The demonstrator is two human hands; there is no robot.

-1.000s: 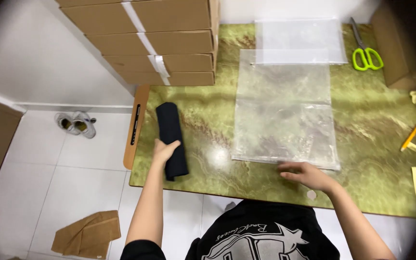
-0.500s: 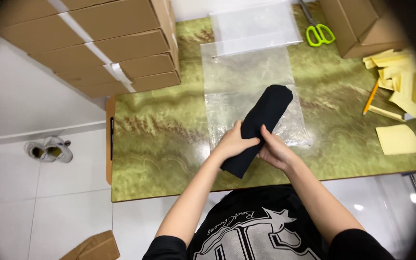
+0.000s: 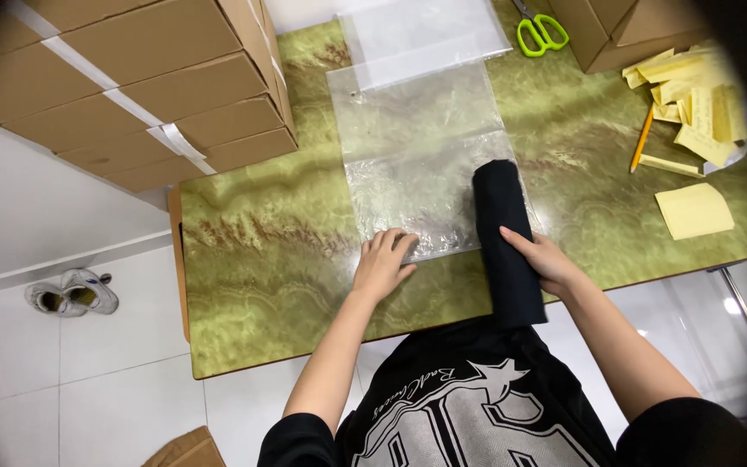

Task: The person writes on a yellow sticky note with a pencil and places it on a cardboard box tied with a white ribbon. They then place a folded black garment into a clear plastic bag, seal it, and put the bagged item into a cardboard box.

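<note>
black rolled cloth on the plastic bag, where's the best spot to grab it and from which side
Probably around its middle, from the right side. The black rolled cloth lies as a long narrow roll, far end on the clear plastic bag, near end past the table edge. The right hand already rests there; the left hand presses the bag's near edge.

A green marbled table (image 3: pixel 270 259) carries clear plastic bags (image 3: pixel 425 147), a rolled black garment (image 3: pixel 505 242), green-handled scissors (image 3: pixel 542 33), stacked cardboard boxes (image 3: pixel 149 86), yellow paper slips (image 3: pixel 693 95), a yellow notepad (image 3: pixel 693 210) and a pencil (image 3: pixel 641 138).
</note>
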